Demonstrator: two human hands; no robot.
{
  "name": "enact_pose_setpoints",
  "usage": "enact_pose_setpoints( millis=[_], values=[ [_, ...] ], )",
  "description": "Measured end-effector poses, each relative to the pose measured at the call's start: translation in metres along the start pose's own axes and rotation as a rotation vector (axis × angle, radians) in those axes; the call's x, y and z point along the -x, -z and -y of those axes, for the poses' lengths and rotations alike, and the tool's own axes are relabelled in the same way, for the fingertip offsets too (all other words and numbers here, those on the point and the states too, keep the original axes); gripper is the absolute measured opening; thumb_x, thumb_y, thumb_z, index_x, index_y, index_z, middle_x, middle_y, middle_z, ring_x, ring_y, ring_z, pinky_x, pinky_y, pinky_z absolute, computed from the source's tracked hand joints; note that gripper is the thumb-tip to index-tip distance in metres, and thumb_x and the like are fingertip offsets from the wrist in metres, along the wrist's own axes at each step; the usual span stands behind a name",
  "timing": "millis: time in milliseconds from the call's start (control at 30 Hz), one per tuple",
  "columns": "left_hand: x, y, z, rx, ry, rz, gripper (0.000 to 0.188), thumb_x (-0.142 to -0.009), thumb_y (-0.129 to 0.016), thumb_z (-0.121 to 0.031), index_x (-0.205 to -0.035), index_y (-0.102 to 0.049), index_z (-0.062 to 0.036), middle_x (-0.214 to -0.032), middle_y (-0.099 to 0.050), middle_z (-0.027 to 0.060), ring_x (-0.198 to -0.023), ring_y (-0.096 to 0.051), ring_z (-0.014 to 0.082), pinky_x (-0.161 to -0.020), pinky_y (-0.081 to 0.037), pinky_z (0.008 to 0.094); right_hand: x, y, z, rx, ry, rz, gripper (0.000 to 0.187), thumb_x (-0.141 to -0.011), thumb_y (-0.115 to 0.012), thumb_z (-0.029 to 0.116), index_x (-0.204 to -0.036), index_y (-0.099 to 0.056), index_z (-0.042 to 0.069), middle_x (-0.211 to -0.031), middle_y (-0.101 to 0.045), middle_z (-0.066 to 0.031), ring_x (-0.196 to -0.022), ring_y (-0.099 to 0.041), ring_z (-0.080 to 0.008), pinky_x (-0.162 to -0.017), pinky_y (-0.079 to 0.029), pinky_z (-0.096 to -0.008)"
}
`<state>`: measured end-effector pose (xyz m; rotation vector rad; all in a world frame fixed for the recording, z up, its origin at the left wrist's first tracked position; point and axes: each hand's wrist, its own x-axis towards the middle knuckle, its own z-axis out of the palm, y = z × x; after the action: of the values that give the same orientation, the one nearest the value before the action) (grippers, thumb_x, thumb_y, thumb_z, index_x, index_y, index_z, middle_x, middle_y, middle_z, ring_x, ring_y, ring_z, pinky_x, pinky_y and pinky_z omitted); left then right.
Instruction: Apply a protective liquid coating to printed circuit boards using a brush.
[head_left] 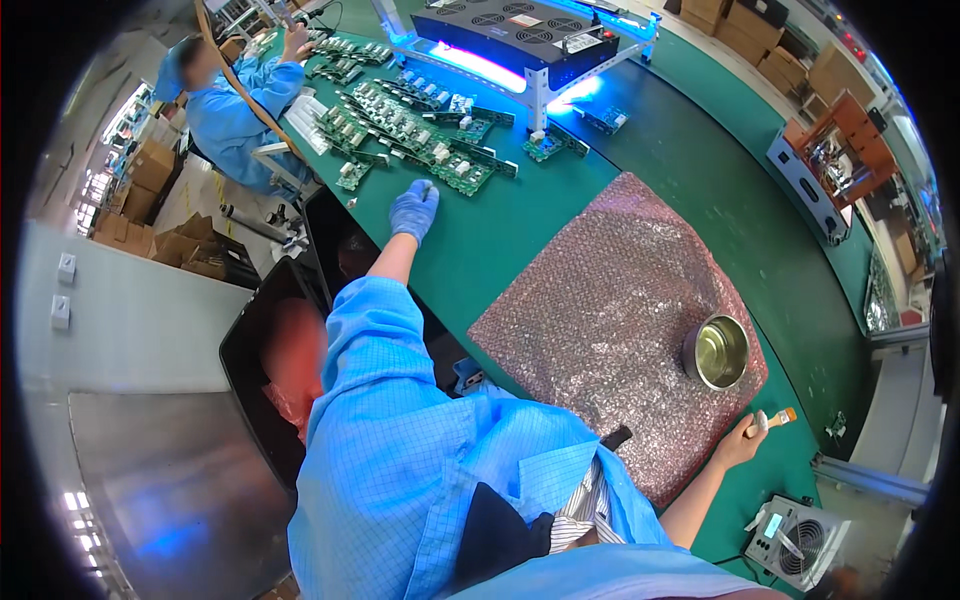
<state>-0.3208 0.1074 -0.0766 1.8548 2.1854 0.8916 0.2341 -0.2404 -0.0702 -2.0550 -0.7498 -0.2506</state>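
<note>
My left hand, in a blue glove, is on the green tabletop just short of the rows of circuit boards. Its fingers are curled closed, and whatever they may hold is hidden. At the right edge of the table, my bare right hand grips a small brush with a light wooden part and an orange end pointing away from me. Close above that hand, a round metal bowl with a yellowish inside stands on a sheet of pinkish bubble wrap.
A black fan unit on a metal frame glows blue-violet over a dark belt, with boards beneath. A grey device stands bottom right, an orange-brown fixture far right. A co-worker in blue sits far left. Black bins stand beside me.
</note>
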Motion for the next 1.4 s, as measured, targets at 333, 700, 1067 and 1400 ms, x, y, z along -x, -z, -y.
enact_pose_setpoints(
  millis=[333, 700, 1067, 1400],
  values=[
    [0.027, -0.008, -0.05, -0.087, -0.108, 0.106, 0.026, -0.078, -0.048, -0.037, -0.087, -0.055, -0.0132, -0.089, -0.058, 0.0112, -0.078, -0.056, 0.0305, -0.069, -0.043, 0.0409, 0.001, -0.003, 0.008, 0.194, 0.125, 0.13, 0.038, -0.077, -0.054, 0.017, -0.111, -0.046, 0.001, -0.107, -0.051, -0.0176, -0.1, -0.049, -0.0309, -0.084, -0.038, -0.0353],
    [0.048, -0.021, -0.074, -0.117, -0.672, 0.034, 0.029, -0.077, -0.052, -0.035, -0.092, -0.057, -0.0114, -0.086, -0.056, 0.0093, -0.083, -0.054, 0.0262, -0.073, -0.045, 0.0365, 0.0, -0.004, 0.01, 0.198, 0.132, 0.123, 0.037, -0.077, -0.054, 0.015, -0.11, -0.046, -0.001, -0.107, -0.052, -0.0179, -0.099, -0.049, -0.0312, -0.083, -0.039, -0.0355],
    [0.033, -0.05, -0.131, 0.01, -0.514, 0.254, 0.02, -0.078, -0.048, -0.03, -0.088, -0.055, -0.0135, -0.091, -0.054, 0.0084, -0.083, -0.054, 0.0263, -0.071, -0.044, 0.0381, 0.001, -0.004, 0.009, 0.21, 0.152, 0.094, 0.036, -0.076, -0.053, 0.014, -0.108, -0.047, -0.001, -0.105, -0.052, -0.0187, -0.097, -0.05, -0.0317, -0.083, -0.039, -0.0357],
    [0.017, -0.085, -0.193, 0.044, -0.547, 0.398, 0.02, -0.076, -0.05, -0.03, -0.086, -0.055, -0.0135, -0.087, -0.057, 0.0107, -0.079, -0.056, 0.028, -0.07, -0.044, 0.0389, 0.003, -0.004, 0.011, 0.234, 0.115, 0.095, 0.036, -0.076, -0.053, 0.013, -0.109, -0.047, -0.001, -0.106, -0.052, -0.0175, -0.097, -0.05, -0.0309, -0.082, -0.039, -0.0353]
  ],
)
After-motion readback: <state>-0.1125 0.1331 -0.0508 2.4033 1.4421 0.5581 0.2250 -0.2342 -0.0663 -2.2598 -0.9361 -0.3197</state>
